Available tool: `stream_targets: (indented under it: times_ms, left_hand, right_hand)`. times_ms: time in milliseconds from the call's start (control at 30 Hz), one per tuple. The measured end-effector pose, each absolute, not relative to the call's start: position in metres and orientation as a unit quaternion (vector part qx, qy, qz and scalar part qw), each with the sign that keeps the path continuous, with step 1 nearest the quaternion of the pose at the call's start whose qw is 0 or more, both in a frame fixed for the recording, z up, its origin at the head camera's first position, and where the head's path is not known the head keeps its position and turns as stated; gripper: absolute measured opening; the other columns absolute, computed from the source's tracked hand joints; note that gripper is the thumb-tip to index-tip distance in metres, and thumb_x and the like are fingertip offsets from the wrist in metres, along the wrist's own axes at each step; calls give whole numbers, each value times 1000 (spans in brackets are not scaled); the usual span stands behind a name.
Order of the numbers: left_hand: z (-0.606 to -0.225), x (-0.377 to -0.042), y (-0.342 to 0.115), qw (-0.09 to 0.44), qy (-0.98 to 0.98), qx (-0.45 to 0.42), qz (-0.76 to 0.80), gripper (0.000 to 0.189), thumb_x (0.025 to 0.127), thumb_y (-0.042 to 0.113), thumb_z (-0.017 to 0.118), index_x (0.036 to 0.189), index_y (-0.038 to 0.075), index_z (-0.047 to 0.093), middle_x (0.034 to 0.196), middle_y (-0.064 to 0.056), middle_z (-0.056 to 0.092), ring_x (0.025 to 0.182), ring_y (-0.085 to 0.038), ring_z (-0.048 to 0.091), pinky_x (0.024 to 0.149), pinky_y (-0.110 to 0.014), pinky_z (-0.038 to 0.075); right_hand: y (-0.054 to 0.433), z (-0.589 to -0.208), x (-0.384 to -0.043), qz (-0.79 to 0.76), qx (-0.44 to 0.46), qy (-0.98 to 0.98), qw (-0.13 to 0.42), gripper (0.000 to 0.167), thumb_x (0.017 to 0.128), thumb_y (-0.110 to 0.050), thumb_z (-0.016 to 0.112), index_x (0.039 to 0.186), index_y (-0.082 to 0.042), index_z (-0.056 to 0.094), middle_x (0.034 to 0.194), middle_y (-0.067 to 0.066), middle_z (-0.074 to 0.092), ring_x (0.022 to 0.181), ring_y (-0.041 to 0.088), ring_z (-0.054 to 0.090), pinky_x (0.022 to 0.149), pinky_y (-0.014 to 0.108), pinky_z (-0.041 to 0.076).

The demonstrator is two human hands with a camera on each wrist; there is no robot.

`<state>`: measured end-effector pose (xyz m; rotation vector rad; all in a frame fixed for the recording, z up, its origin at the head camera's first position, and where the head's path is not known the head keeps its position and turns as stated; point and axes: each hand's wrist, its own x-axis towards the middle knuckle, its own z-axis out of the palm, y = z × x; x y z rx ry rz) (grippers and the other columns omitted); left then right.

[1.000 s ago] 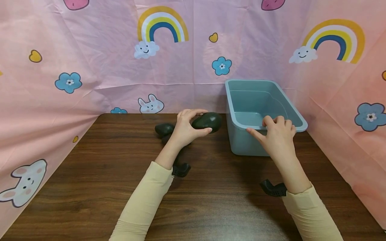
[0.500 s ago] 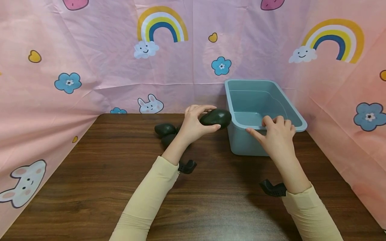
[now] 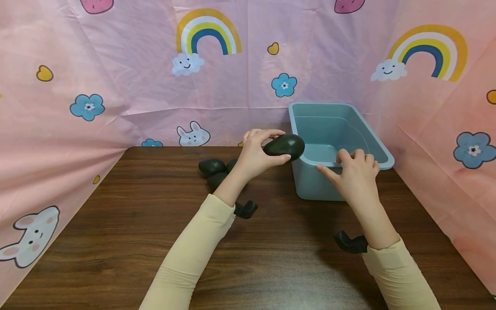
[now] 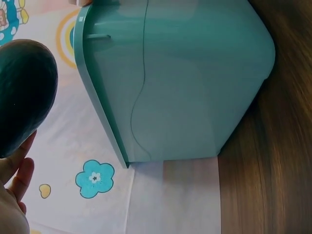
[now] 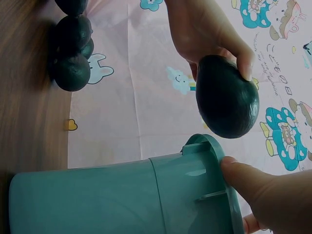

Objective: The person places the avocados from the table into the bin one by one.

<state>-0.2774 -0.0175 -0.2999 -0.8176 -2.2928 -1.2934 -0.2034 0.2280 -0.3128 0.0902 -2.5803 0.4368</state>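
Between thumb and fingers of our left hand (image 3: 256,154) we pinch one dark green avocado (image 3: 287,147), lifted in the air near one bin (image 3: 319,185). Our right hand (image 3: 357,174) grips this bin by its rim (image 3: 310,163), toward the far right corner of the desk (image 3: 279,262). Left, near the far edge, we count four other avocados (image 5: 71,72), clustered.
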Motion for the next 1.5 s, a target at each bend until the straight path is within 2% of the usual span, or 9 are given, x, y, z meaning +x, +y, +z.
stream_targets:
  times_ms: [200, 433, 700, 900, 1167, 1500]
  left_hand:
    - [-299, -281, -12, 186, -817, -295, -458, 53, 70, 39, 84, 119, 25, 67, 105, 14, 59, 109, -10, 38, 102, -38, 19]
    - [-290, -285, -2, 187, -815, -301, -459, 52, 72, 39, 83, 119, 26, 66, 105, 15, 57, 109, -9, 37, 101, -42, 20]
    - [-284, -289, 10, 165, -818, -300, -462, 54, 73, 39, 83, 121, 24, 65, 106, 11, 58, 112, -10, 36, 100, -40, 21]
    - [-284, -291, 20, 156, -822, -305, -455, 53, 74, 39, 82, 122, 24, 65, 108, 10, 60, 113, -11, 36, 103, -41, 18]
    - [-285, -294, 32, 146, -832, -309, -438, 53, 76, 41, 80, 123, 24, 64, 104, 8, 59, 105, -12, 40, 104, -36, 15]
    - [-292, -302, 45, 143, -837, -305, -431, 54, 76, 43, 79, 124, 24, 63, 107, 8, 60, 106, -10, 38, 105, -35, 13]
  right_hand:
    - [227, -313, -204, 161, 34, -951, 260, 53, 82, -51, 71, 90, -3, 50, 99, 26, 43, 91, 47, 37, 84, 65, 25]
    - [227, -313, -203, 158, 33, -952, 261, 52, 83, -50, 71, 90, -3, 50, 99, 27, 43, 90, 47, 37, 84, 66, 26]
    - [228, -313, -204, 158, 33, -953, 258, 51, 83, -49, 71, 90, -3, 50, 100, 27, 43, 91, 48, 37, 85, 67, 25]
    - [228, -313, -204, 158, 34, -952, 259, 52, 83, -50, 70, 88, -3, 49, 99, 27, 43, 90, 48, 37, 85, 67, 25]
    - [228, -313, -205, 158, 31, -953, 256, 52, 83, -51, 70, 89, -3, 49, 100, 27, 42, 91, 49, 37, 85, 67, 25]
    - [228, -314, -205, 160, 31, -953, 257, 53, 83, -51, 70, 92, -2, 51, 101, 27, 42, 94, 49, 37, 87, 67, 24]
